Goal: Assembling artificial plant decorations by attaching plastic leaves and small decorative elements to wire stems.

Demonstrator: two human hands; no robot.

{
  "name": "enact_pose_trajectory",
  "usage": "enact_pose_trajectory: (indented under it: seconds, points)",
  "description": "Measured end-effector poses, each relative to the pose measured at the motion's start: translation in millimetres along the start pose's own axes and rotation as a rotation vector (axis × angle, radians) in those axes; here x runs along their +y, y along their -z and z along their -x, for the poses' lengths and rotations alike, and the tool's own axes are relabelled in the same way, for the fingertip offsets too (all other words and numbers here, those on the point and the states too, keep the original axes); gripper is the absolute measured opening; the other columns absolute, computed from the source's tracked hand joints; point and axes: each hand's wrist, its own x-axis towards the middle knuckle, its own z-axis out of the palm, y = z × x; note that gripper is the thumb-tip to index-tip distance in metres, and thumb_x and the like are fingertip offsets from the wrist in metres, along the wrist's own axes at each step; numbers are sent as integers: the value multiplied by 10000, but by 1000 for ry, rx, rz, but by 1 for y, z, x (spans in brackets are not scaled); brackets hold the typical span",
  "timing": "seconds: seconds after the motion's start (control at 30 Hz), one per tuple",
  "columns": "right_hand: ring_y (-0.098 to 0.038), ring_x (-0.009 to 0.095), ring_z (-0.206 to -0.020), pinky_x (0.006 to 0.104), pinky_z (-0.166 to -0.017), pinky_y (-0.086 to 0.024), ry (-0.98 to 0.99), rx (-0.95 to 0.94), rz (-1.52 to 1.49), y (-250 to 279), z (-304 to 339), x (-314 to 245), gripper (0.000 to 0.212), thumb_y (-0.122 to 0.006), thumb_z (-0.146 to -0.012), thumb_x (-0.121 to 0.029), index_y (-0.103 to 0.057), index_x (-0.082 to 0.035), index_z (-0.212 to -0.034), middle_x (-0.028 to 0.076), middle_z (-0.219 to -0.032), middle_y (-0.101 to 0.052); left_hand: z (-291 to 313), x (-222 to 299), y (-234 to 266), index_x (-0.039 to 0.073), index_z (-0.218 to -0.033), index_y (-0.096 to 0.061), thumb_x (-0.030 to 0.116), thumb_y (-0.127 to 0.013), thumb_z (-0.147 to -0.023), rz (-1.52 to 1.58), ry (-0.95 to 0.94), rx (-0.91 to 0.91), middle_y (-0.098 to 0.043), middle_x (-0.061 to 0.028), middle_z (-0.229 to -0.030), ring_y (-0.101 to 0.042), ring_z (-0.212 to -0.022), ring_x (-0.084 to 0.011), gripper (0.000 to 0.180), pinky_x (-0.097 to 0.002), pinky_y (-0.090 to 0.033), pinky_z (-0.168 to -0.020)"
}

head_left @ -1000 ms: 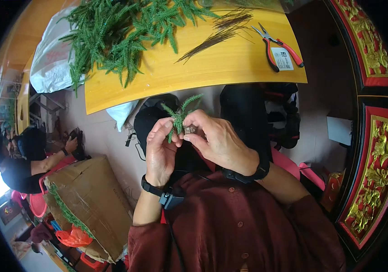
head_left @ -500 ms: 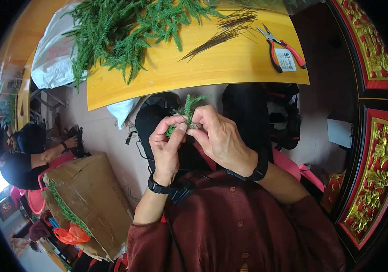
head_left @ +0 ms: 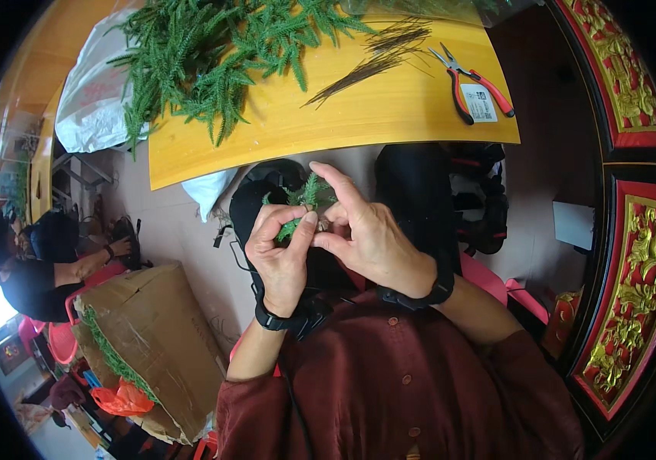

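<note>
Over my lap, below the table's near edge, my left hand (head_left: pixel 278 253) pinches a green artificial pine sprig (head_left: pixel 311 192) between thumb and bent fingers. Its leafy tip sticks up, and more green shows beneath the fingers. Close against it, my right hand (head_left: pixel 374 245) has its thumb and curled fingers around the lower end of the sprig, where a small pale-brown bit shows. The right index finger is raised and stretched out beside the tip. Just what lies between the right fingertips is partly hidden.
On the yellow table (head_left: pixel 282 138) lie a heap of green sprigs (head_left: pixel 190 61), thin dark wires (head_left: pixel 366 73) and red-handled pliers (head_left: pixel 462 80). A white sack (head_left: pixel 94 100) is at the left. A cardboard box (head_left: pixel 155 330) stands lower left, near another person (head_left: pixel 44 261).
My right index finger has lifted off the sprig and straightened upward. The sprig has tilted a little to the left, with more side needles showing. My left hand keeps its pinch.
</note>
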Motion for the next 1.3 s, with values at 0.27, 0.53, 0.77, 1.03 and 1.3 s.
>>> enact_pose_trajectory:
  seconds: [0.27,0.53,0.77,1.03,1.3]
  points:
    - [-552,64,-646,195,-568,-431,53,47,-12,26,-19,3,349,-667,-818,-22,-604,-25,-1161,40,-803,-620,-7,-8,1,-15,-850,-673,-48,-687,-772,184,149,-198,-594,-28,-800,-538,-769,-94,85,-217,-422,-717]
    - [-575,90,-655,224,-584,-452,-71,-86,-184,33,-15,18,145,-645,-826,-13,-667,9,-967,62,-799,-632,-9,-6,-4,-7,-848,-679,-42,-696,-778,285,271,-311,-593,-21,-807,-537,-743,-82,81,-211,-420,-692]
    - [-593,122,-652,246,-591,-462,52,-151,-86,38,-19,23,57,-643,-823,-22,-646,26,-855,86,-768,-624,-11,-13,-5,0,-876,-671,-27,-708,-781,223,189,-371,-606,-6,-818,-549,-754,-72,105,-209,-439,-705]
    - [-583,111,-650,246,-579,-461,15,51,-52,29,-14,20,76,-637,-843,-50,-633,26,-841,68,-748,-618,6,-1,-23,23,-1008,-601,-2,-710,-808,224,161,-271,-627,12,-884,-554,-787,-38,229,-186,-454,-725]
    - [-526,38,-604,203,-537,-432,-224,45,-226,31,-14,15,100,-618,-882,-72,-644,22,-859,4,-686,-602,0,8,-14,26,-1069,-605,10,-649,-822,385,398,-293,-646,-25,-887,-589,-712,-86,252,-185,-433,-622]
